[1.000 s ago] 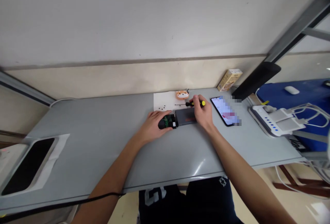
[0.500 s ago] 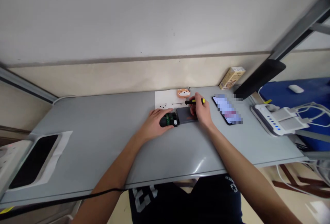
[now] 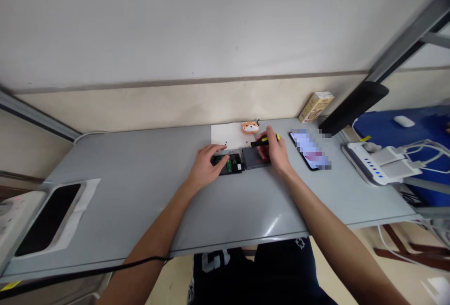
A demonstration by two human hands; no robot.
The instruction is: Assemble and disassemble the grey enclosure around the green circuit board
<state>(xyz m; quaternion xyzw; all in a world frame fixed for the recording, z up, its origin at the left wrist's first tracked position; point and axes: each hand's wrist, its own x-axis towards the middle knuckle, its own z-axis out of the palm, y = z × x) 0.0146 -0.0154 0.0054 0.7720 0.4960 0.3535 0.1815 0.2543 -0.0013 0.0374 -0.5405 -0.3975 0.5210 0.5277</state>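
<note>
My right hand (image 3: 275,152) grips a small black-and-yellow screwdriver (image 3: 260,141). Its thin shaft points left, over the lower edge of a white paper sheet (image 3: 225,132). Under that hand lies a dark grey, box-like case (image 3: 253,160). Just left of the case is a black tray-like part with a green circuit board (image 3: 235,164) and a small white label. Over this part's left end, my left hand (image 3: 206,167) has its thumb and fingers apart. One fingertip is near a small dark screw (image 3: 226,144) on the paper. The left hand hides some of the board.
An orange animal-faced case (image 3: 250,127) sits on the paper. Right of my right hand lies a lit phone (image 3: 309,149), with a power strip (image 3: 381,164) beyond it. A carton (image 3: 315,107) stands by the wall. At far left lies a dark phone-like slab (image 3: 47,220).
My left hand has loosened from the circuit-board part and shifted slightly left, its fingertips now toward the screws. The screwdriver in my right hand has tilted, its tip lower.
</note>
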